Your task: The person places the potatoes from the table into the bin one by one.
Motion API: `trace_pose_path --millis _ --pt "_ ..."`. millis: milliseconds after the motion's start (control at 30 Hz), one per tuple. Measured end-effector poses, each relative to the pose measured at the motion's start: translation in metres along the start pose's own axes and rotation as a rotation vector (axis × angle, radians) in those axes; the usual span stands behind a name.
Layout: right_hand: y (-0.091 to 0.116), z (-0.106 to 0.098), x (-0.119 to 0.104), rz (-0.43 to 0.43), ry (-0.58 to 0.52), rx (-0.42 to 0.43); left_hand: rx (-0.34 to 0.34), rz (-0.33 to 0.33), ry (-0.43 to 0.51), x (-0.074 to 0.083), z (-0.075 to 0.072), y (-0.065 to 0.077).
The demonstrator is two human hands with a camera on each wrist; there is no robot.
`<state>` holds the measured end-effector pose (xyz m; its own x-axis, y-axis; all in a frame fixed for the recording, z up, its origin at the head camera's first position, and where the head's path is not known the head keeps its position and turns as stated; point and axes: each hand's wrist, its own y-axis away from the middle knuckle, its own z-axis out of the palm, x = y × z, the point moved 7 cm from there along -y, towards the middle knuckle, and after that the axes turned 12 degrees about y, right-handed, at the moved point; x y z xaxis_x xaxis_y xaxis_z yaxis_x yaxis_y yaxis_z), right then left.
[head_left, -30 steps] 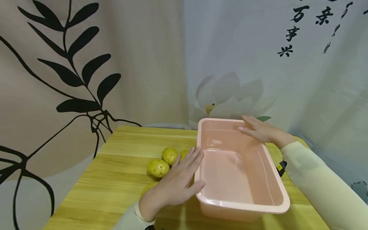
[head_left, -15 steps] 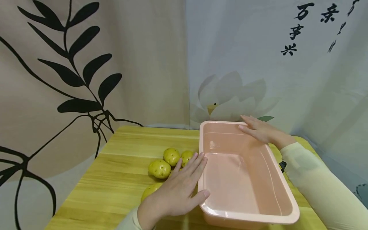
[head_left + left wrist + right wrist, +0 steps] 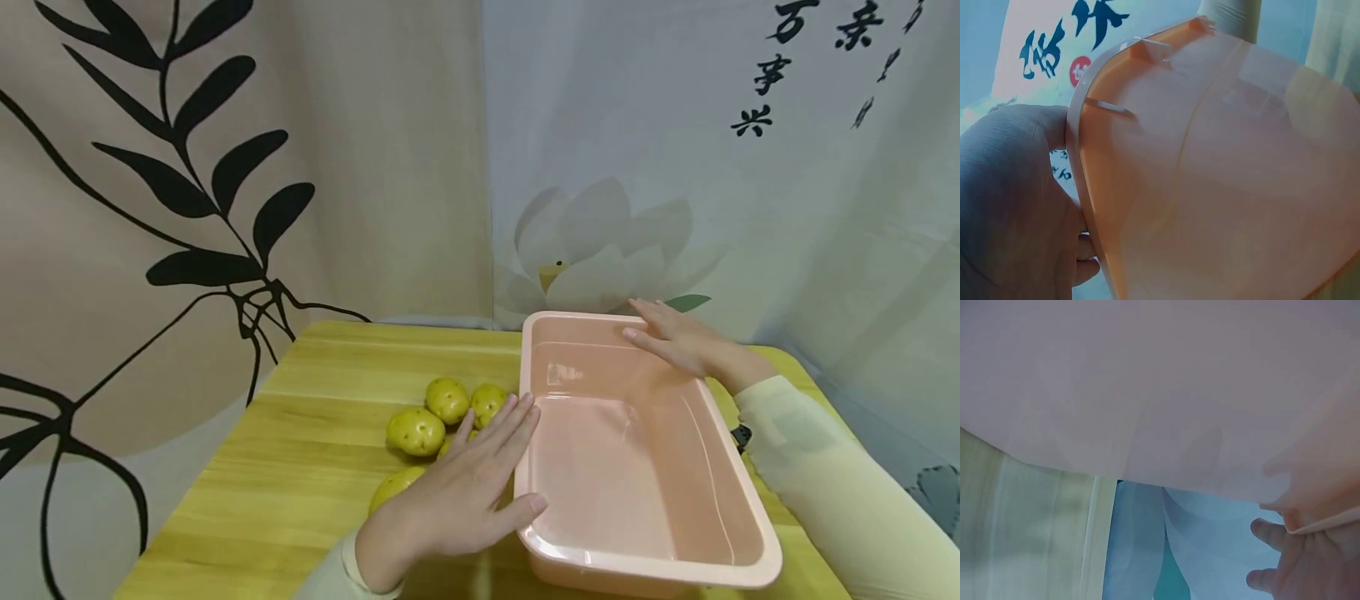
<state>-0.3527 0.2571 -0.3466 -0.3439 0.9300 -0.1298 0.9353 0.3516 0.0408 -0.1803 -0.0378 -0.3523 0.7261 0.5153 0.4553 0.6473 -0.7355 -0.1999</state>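
A pink plastic basin [image 3: 607, 467] stands at the right of the wooden table, its bare inside facing up in the head view. Against its left rim lie the straight fingers of my left hand [image 3: 468, 487], thumb spread over the near part of that rim. My right hand [image 3: 678, 342] rests at the far right corner, fingers extended across the rim. The left wrist view shows the basin's outer wall [image 3: 1229, 156] beside the hand. Left of the basin sit several yellow potatoes [image 3: 416, 432], partly hidden behind my left hand.
The wooden table [image 3: 285, 467] extends to the left of the potatoes. Close behind its far edge hangs a pale curtain [image 3: 397, 167] with printed leaves, a flower and black characters. A dark strap [image 3: 741, 437] shows beside the right sleeve.
Early on, the basin's near end shifted slightly right and toward me, with my left hand following; more of the potatoes came into view. Over the last half second, hands and basin stay nearly still.
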Motion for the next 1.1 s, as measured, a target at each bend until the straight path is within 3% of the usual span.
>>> trace_pose_path --millis 200,567,800,1100 --pt "0.009 -0.001 0.001 -0.004 0.012 0.015 -0.012 0.031 0.002 0.003 -0.001 -0.003" --pt "0.004 -0.004 -0.009 0.048 0.182 -0.033 -0.015 0.039 0.017 0.001 -0.003 -0.001" --pt "0.002 -0.002 -0.014 -0.017 0.166 0.009 -0.018 0.04 0.036 0.001 -0.002 -0.001" --pt "0.004 0.001 -0.018 -0.027 0.15 0.011 -0.011 0.054 0.04 0.003 0.001 0.001"
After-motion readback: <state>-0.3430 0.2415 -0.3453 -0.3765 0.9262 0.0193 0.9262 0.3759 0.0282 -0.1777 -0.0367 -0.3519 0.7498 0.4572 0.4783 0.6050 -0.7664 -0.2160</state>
